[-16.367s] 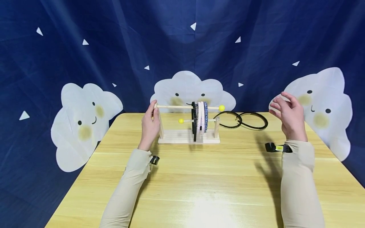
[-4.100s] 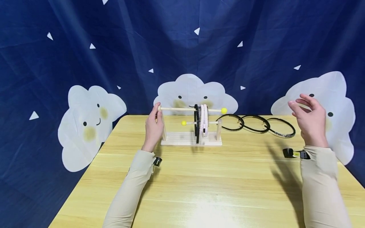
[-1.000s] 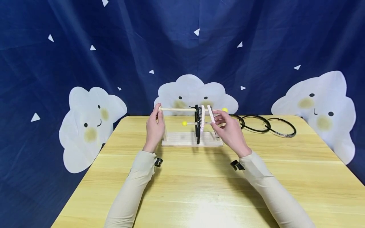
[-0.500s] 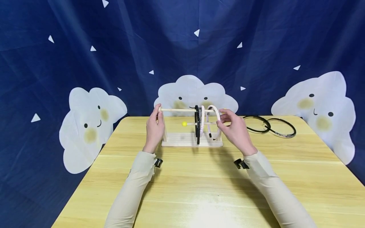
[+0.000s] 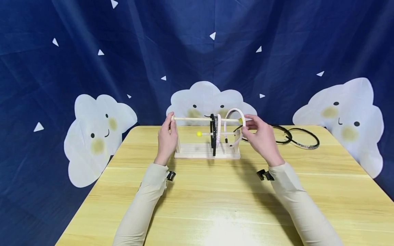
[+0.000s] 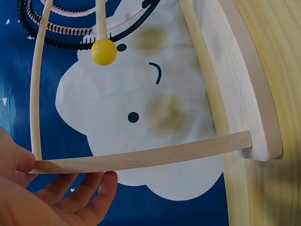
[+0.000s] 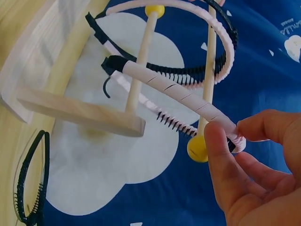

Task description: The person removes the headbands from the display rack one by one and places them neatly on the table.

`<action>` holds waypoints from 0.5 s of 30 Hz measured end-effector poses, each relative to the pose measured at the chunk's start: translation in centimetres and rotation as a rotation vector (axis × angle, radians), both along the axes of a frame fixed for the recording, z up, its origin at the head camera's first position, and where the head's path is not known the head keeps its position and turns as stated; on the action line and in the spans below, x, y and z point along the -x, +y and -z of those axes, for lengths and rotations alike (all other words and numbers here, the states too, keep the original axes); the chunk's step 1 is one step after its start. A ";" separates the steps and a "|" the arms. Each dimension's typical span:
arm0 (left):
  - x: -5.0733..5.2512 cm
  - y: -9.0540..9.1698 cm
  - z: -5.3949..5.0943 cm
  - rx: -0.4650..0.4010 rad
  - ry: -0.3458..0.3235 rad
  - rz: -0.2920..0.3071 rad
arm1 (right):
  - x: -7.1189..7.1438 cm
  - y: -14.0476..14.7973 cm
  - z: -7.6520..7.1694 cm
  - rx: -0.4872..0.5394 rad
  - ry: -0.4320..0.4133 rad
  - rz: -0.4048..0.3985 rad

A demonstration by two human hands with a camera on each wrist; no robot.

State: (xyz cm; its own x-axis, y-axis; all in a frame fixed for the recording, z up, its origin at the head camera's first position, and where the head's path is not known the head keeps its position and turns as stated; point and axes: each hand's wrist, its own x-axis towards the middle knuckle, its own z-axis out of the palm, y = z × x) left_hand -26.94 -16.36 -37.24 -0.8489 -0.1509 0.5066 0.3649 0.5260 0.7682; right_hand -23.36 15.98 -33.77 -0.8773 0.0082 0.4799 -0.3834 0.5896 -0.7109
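Pink headband (image 7: pixel 175 91) farther right, in right hand (image 5: pixel 261 137)

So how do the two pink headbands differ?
The right hand pinches the held headband near a yellow ball; no hand grips the hanging headband, nearer the rod's middle. In the head view, the held headband shows an open loop, the hanging headband a thin edge. Both are pale pink.

Sleeves (image 5: pixel 135 205) long, pale beige, close-fitting; fine creases, looser folds at cuffs (image 5: pixel 158 169). Left-wrist camera (image 5: pixel 171 176): small, black. Right-wrist camera (image 5: pixel 269 176): black too, two-part outline. Left hand (image 5: pixel 167 141), right hand (image 5: pixel 261 140): bare.
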 end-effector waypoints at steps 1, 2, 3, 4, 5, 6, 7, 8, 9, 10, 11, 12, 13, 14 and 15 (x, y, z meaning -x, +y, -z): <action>0.0 0.0 0.0 0.001 0.001 0.001 | 0.0 0.1 -0.1 0.013 0.000 -0.005; 0.0 0.0 0.0 0.002 -0.001 -0.001 | 0.0 0.2 -0.1 0.028 0.000 -0.009; 0.0 0.0 0.0 0.002 0.001 -0.001 | 0.1 0.3 -0.2 0.045 0.000 -0.013; 0.0 0.0 0.0 0.004 0.002 -0.001 | 0.1 0.4 -0.3 0.060 0.000 -0.018; 0.0 0.0 0.0 0.004 0.002 -0.001 | 0.1 0.5 -0.3 0.073 -0.001 -0.021; 0.0 0.0 0.0 0.004 0.004 0.001 | 0.0 0.7 -0.4 0.081 -0.001 -0.020; 0.0 0.0 0.0 0.004 0.003 -0.001 | 0.0 0.8 -0.5 0.086 -0.001 -0.015; 0.0 -0.1 0.0 0.003 0.003 0.000 | 0.0 0.9 -0.5 0.086 0.001 -0.008; 0.0 -0.1 0.0 0.002 0.004 0.001 | 0.0 1.0 -0.6 0.083 0.002 0.000; 0.1 -0.1 0.0 0.001 0.003 0.001 | 0.0 1.1 -0.6 0.084 0.002 0.005; 0.1 -0.1 0.0 0.000 0.002 0.001 | 0.0 1.3 -0.6 0.085 0.002 0.010; 0.0 -0.1 0.0 -0.001 0.000 0.001 | 0.1 1.4 -0.7 0.085 0.003 0.017; 0.0 -0.1 0.0 -0.003 -0.002 0.002 | 0.1 1.6 -0.7 0.092 0.001 0.017; 0.0 0.0 0.0 -0.004 -0.003 0.002 | 0.2 1.7 -0.7 0.099 0.000 0.017; 0.0 0.0 0.0 -0.006 -0.005 0.001 | 0.2 1.9 -0.7 0.109 -0.004 0.017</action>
State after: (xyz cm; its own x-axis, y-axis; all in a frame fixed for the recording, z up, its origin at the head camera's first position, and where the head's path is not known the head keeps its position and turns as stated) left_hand -26.91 -16.37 -37.23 -0.8517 -0.1529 0.5013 0.3615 0.5211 0.7732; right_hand -23.57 17.89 -33.07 -0.8785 0.0749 0.4719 -0.3710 0.5155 -0.7724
